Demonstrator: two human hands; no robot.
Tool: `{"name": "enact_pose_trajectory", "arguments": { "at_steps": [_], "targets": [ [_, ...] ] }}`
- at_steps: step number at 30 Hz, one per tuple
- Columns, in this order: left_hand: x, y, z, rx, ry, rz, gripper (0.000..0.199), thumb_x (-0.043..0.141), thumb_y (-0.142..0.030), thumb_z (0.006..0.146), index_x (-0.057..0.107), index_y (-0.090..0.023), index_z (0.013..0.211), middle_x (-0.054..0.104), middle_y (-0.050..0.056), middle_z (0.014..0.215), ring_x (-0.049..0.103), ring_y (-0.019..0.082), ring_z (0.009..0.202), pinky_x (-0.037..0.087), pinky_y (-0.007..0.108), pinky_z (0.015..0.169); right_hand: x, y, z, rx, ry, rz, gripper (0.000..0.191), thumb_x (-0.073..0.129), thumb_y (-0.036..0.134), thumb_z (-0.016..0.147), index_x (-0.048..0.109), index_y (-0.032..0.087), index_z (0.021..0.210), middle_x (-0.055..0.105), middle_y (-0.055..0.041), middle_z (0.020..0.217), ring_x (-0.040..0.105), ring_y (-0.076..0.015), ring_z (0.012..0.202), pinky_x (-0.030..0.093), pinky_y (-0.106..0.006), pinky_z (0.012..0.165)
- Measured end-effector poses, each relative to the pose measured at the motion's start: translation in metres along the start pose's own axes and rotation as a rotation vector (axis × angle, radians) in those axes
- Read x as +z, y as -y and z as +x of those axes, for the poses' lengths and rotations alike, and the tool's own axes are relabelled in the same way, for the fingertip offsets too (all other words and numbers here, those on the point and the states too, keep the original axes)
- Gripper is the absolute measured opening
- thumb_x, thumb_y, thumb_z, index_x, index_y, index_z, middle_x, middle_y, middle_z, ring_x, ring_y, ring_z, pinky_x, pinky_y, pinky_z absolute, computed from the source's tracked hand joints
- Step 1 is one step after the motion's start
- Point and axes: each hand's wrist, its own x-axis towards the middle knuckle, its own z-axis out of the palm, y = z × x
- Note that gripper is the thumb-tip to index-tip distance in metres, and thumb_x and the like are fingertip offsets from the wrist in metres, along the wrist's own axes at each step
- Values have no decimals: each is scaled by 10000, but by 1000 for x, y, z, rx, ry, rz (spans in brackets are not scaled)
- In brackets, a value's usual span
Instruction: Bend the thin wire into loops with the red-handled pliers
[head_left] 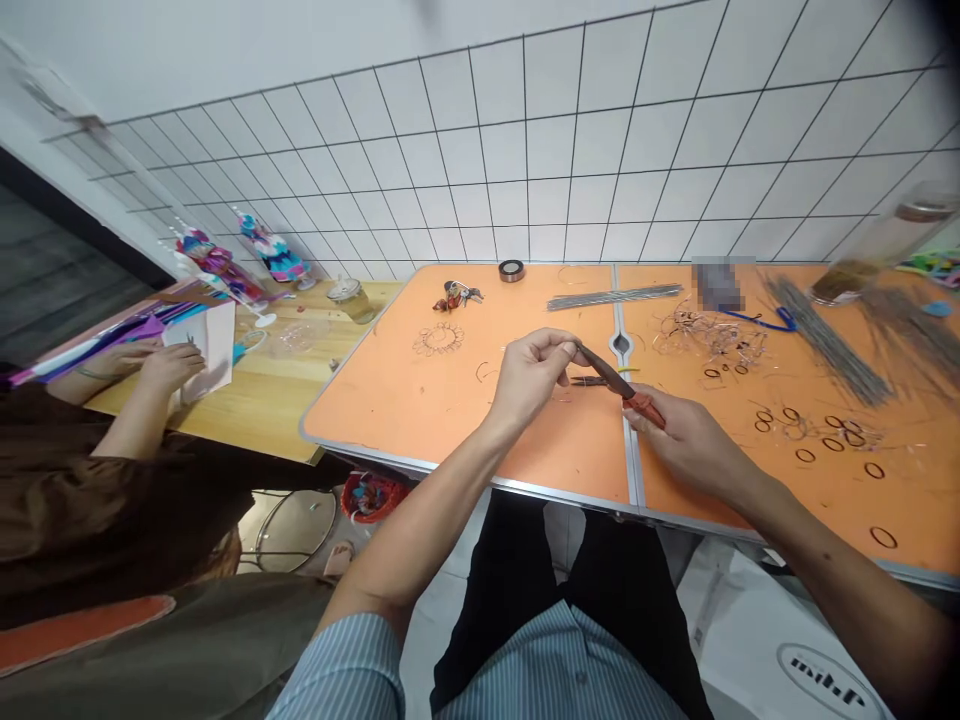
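- Over the orange table [465, 420], near its front edge, both of the person's hands meet above the centre seam; the left hand [529, 375] sits at about 9 o'clock from the seam, fingers curled tight, thumb and forefinger pinched at the tip of the pliers [619, 385]; whether a bit of wire lies in that pinch cannot be told
- the right hand [690, 445] lies at 4 o'clock from the left, closed round the red handles of the pliers; the dark nose of the tool points up toward 10 o'clock into the left fingertips
- at 12 o'clock from the hands, a flat bundle of straight wires [611, 296] lies across the seam; a roll of tape [511, 270] stands at 11 o'clock, near the far edge
- at 10 o'clock, a wire flower outline [438, 339] rests flat on the table; beyond it a small coloured cluster [455, 295], too small to tell what
- at 2 o'clock, a loose tangle of thin wire [709, 335]; at 3 o'clock, small wire rings [817, 430] scattered flat, well apart from the right hand
- at 9 o'clock, on a wooden table [247, 420], another person's hand [169, 365] rests on white paper [212, 345]; colourful dolls [247, 255] stand behind it
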Motion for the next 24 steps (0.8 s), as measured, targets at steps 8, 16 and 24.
{"name": "enact_pose_trajectory", "arguments": {
  "at_steps": [8, 16, 24],
  "targets": [
    [3, -17, -41, 157, -142, 93, 168, 811, -344, 950, 825, -180, 985, 870, 79, 891, 802, 184, 845, 560, 281, 729, -1, 18, -46, 40, 37, 72, 337, 553, 573, 1142, 703, 275, 1095, 824, -52, 1107, 754, -293, 1011, 529, -402, 889],
    [5, -36, -71, 166, -203, 63, 176, 831, -364, 949, 816, -190, 975, 862, 71, 859, 746, 168, 754, 509, 291, 706, 11, 19, -63, 90, 43, 157, 468, 563, 679, 1126, 756, 254, 1150, 849, -73, 1098, 773, -309, 1021, 543, -422, 895],
    [-1, -52, -65, 31, -196, -3, 145, 811, -326, 921, 784, -184, 911, 859, 92, 816, 684, 148, 700, 484, 288, 719, 11, 32, -69, 112, 58, 197, 582, 532, 751, 1120, 752, 229, 991, 782, -62, 912, 686, -242, 807, 477, -367, 724]
  ]
}}
